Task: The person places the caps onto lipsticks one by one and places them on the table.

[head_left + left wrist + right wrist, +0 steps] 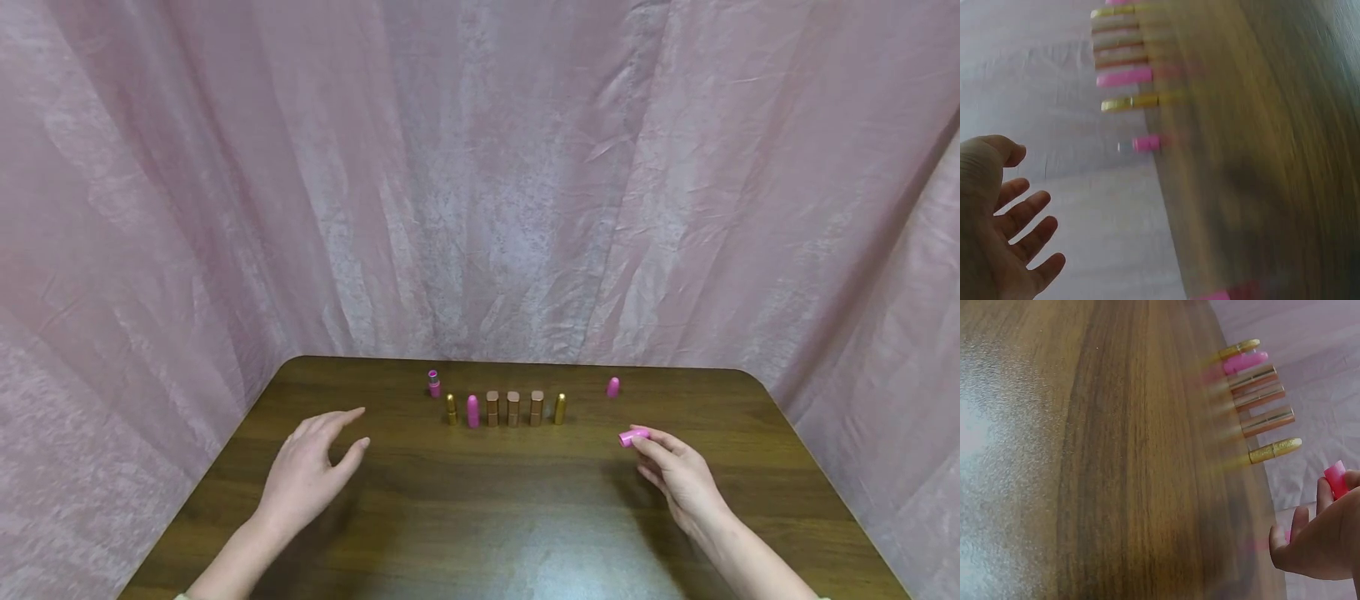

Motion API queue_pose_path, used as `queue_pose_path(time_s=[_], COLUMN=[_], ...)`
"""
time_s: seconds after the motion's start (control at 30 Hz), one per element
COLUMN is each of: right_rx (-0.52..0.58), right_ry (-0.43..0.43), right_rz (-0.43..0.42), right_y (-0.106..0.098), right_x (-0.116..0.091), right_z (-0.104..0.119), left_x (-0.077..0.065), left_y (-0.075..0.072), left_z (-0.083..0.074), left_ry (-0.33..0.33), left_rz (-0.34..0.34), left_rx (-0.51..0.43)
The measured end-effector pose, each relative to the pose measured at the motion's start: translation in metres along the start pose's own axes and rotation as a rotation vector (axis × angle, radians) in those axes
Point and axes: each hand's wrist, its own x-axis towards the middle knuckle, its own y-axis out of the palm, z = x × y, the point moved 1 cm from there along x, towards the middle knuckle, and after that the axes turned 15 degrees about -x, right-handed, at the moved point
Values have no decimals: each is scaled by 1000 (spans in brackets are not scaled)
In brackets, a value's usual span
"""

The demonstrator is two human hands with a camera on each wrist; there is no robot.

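Observation:
My right hand (686, 483) pinches a pink lipstick cap (634, 437) between thumb and fingers, over the right part of the table; its flat end points left. Behind it stands a small round-topped pink piece (613, 387). At the left, my left hand (303, 471) holds nothing, with thumb and fingers spread apart. Between the hands, lipsticks stand upright in a row: a gold one (451, 410), a pink one (472, 412), three rose-gold ones (513, 409) and another gold one (559, 409). Behind the row's left end stands an uncapped pink lipstick (434, 385) with a silver collar.
The brown wooden table (465, 517) has rounded far corners. Pink velvety curtains (487, 183) hang behind it and at both sides. Part of another pink thing (1211, 295) shows at the bottom edge of the left wrist view.

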Motion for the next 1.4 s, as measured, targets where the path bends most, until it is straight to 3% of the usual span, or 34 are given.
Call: queue_pose_path(time_s=[0.33,0.5,0.77,0.93,1.23,1.4], right_rx=[44,57,41,98,309,411], right_ry=[7,10,23,47,137,194], right_rz=[35,35,34,58,110,91], right_y=[0,1,1,3,9,11], right_x=[-3,-5,-8,-12,-20,-23], right_z=[-3,-4,-4,-7,-14,-15], left_x=[-11,-19,-31,-39,-41,-40], left_y=[-48,-58,-50,-40,-28,-25], left_z=[42,66,106,127,136,136], left_ry=[-133,-228,-337,-394,-413,-445], left_rz=[-67,-46,76,147,111,113], left_rx=[-24,-3,-40,-41,-82,-66])
